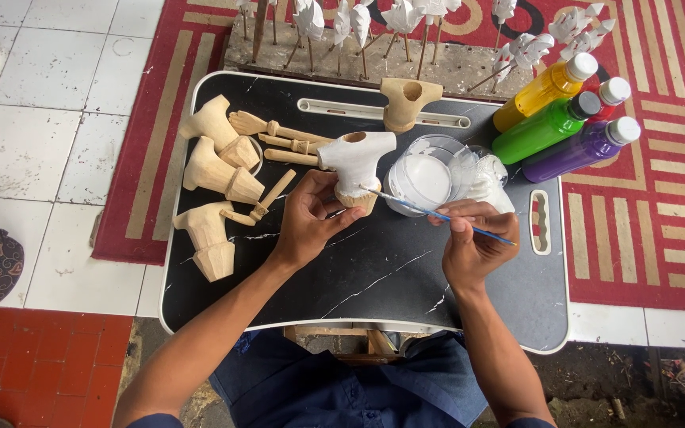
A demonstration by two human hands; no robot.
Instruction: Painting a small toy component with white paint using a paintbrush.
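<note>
A black lap table [374,277] with thin white marble-like veins and a white rim stands over the person's knees, on a red and cream mat [636,230]. On its left side lie three bare wooden torsos [212,186], pale and matt, with faceted bases, and beside them some thin carved arms [279,139]. At the right edge lean three plastic bottles [564,119], yellow, green and purple, with white caps.

In the middle, the left hand [307,222] is closed around the lower part of a wooden puppet body [356,162]. The body stands about upright, its wide shoulders running left to right, and most of it is already white; only the base is raw wood. The right hand [477,238] pinches a thin blue brush [438,214]. The brush lies slanting, its handle toward the right and its tip toward the left, touching the base of the body. The two hands are near but apart, the left one nearer to the body. Just behind the brush is a clear bowl of white paint [426,181].
</note>
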